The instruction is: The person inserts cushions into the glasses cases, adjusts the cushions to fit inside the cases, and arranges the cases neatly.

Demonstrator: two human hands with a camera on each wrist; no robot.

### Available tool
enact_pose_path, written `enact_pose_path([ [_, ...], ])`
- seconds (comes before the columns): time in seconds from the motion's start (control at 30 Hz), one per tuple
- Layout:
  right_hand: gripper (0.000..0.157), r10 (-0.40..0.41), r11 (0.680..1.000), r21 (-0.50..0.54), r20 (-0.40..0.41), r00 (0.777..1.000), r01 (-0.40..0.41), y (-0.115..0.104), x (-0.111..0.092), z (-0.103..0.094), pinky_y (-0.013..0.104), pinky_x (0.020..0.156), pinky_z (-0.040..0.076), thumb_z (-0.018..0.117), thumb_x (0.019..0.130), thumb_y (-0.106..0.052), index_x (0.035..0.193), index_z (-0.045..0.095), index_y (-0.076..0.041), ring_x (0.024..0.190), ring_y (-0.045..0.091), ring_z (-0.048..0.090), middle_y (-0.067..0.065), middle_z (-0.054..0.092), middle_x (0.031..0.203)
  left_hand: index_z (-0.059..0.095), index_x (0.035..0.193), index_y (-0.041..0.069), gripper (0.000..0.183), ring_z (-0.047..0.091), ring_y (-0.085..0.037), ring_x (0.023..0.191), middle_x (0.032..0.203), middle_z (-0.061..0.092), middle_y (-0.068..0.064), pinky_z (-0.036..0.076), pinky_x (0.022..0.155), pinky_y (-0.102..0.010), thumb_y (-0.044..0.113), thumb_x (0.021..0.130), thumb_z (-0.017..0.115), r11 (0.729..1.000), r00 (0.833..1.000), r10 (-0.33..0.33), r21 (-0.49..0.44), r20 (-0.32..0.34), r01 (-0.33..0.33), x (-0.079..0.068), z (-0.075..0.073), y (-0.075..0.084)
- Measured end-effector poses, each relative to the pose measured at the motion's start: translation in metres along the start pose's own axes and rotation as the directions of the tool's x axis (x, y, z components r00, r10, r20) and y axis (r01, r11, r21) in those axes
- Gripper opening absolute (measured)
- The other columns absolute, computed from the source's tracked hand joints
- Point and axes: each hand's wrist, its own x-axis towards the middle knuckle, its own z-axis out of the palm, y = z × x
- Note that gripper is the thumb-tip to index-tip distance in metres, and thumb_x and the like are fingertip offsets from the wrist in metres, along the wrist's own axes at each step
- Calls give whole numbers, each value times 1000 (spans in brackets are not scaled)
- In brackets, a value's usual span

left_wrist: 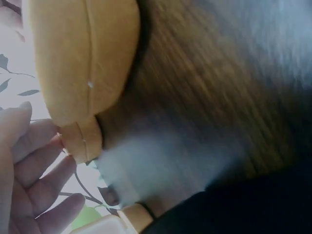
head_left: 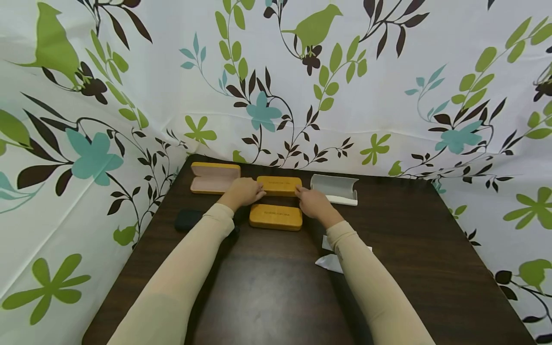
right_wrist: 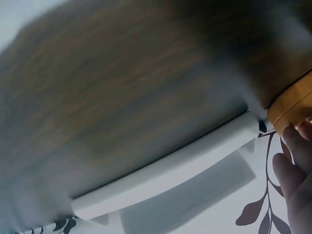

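Two closed yellow glasses cases lie one behind the other, the back case [head_left: 279, 187] and the front case [head_left: 276, 218]. My left hand [head_left: 243, 191] touches the back case at its left end. In the left wrist view its fingers [left_wrist: 44, 187] are extended and spread, with fingertips at that case's end. At the opposite end, my right hand [head_left: 315, 206] has its fingertips on the right edge. The right wrist view shows the right fingers [right_wrist: 292, 178] nearly straight against the orange-looking case end [right_wrist: 292, 105].
An open yellow case [head_left: 211, 184] with pale pink lining stands back left. Back right is an open white case [head_left: 342, 199]. A black case [head_left: 186, 219] sits by my left forearm, and white cloth pieces [head_left: 329, 263] lie partly under my right forearm. Patterned fabric [head_left: 276, 120] hangs behind the table.
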Motion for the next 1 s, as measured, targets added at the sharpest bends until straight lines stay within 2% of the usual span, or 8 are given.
enact_pose_path([
  [0.07, 47, 16, 1000, 0, 0, 1000, -16, -1, 1, 1, 47, 97, 52, 49, 105, -13, 151, 47, -4, 123, 37, 59, 14, 39, 159, 70, 109, 8, 31, 70, -29, 85, 90, 71, -12, 58, 73, -46, 35, 106, 54, 1000, 1000, -5, -14, -6, 5, -1, 1, 1],
  [0.2, 45, 30, 999, 10, -7, 1000, -30, -2, 1, 2, 48, 103, 48, 50, 105, -15, 149, 49, -5, 130, 35, 55, 12, 40, 158, 63, 138, 5, 43, 70, -32, 101, 118, 72, -15, 58, 86, -47, 33, 107, 54, 998, 1000, -31, -59, 1, 31, -2, 5, 0],
  [0.33, 45, 27, 999, 44, -5, 1000, -27, -3, -2, 3, 47, 97, 52, 52, 105, -15, 148, 49, -5, 128, 35, 57, 11, 40, 158, 52, 147, 6, 49, 67, -34, 112, 131, 66, -16, 54, 95, -48, 35, 108, 51, 995, 998, -50, -80, 35, 53, -5, 9, 0],
  [0.43, 45, 33, 997, 69, -11, 999, -32, -3, -4, 3, 45, 90, 54, 52, 105, -15, 148, 50, -6, 128, 35, 56, 11, 39, 159, 53, 147, 5, 49, 66, -35, 114, 131, 66, -16, 53, 97, -49, 35, 108, 49, 996, 998, -53, -73, 32, 55, -6, 9, -1],
  [0.53, 44, 47, 995, 85, -11, 999, -46, -4, -4, 2, 44, 92, 53, 52, 105, -15, 149, 50, -7, 130, 34, 55, 9, 38, 160, 58, 142, 5, 45, 66, -34, 112, 127, 68, -16, 53, 96, -50, 34, 108, 50, 996, 999, -48, -74, 26, 49, -6, 6, 1],
  [0.73, 44, 62, 990, 129, -26, 998, -59, -5, -3, 4, 45, 93, 52, 50, 105, -14, 148, 51, -6, 133, 34, 53, 9, 39, 159, 72, 109, 11, 26, 69, -28, 92, 99, 71, -8, 56, 84, -47, 29, 107, 53, 996, 999, -46, -79, -2, 46, -6, 1, 4],
  [0.83, 42, 51, 990, 137, -60, 997, -43, -4, -5, 4, 48, 102, 49, 51, 104, -13, 145, 54, -4, 133, 35, 53, 11, 43, 157, 73, 99, 12, 24, 68, -26, 85, 91, 70, -7, 56, 77, -46, 26, 106, 54, 996, 998, -63, -68, -14, 62, -5, -1, 7],
  [1.0, 37, 32, 990, 143, -124, 992, -14, -2, -8, 4, 49, 109, 43, 52, 104, -11, 139, 60, -1, 133, 35, 53, 15, 51, 150, 75, 115, 12, 26, 70, -28, 93, 104, 74, -9, 58, 79, -48, 24, 105, 54, 995, 995, -80, -72, -53, 76, -6, -4, 10],
])
